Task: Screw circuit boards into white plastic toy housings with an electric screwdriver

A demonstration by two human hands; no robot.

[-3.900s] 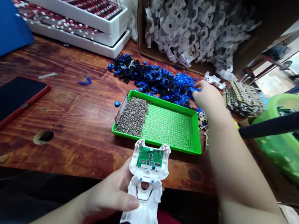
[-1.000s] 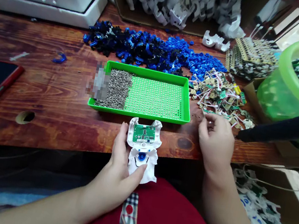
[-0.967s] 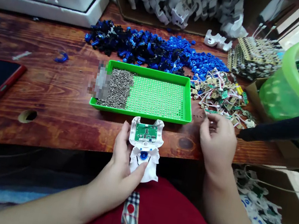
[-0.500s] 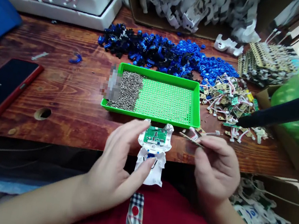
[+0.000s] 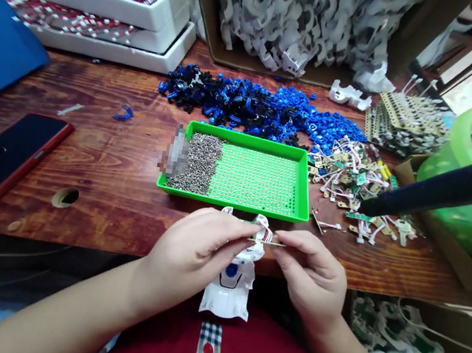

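Observation:
A small, thin circuit board [image 5: 268,243] with white and red wires is held edge-on above a white plastic casing [image 5: 225,301]. My left hand [image 5: 194,245] pinches its left end between thumb and fingers. At the right end, my right hand [image 5: 319,279] is closed on it with thumb and forefinger. The casing sits at the table's front edge, below and behind my fingers, with a blue part in its middle. The green board in its upper half is mostly covered by my left hand. Whether my left hand also touches the casing cannot be seen.
Just beyond my hands lies a green tray [image 5: 235,203] with screws. Blue and black parts [image 5: 249,103] are heaped behind it, and wired boards [image 5: 341,171] to its right. A dark bar [image 5: 449,183] slants in from the right. A phone [image 5: 4,157] lies at left.
My right hand has brought the small board left, over the casing. My left hand has moved its thumb off the casing's lower half and now grips the board's other end. The view has tilted up slightly.

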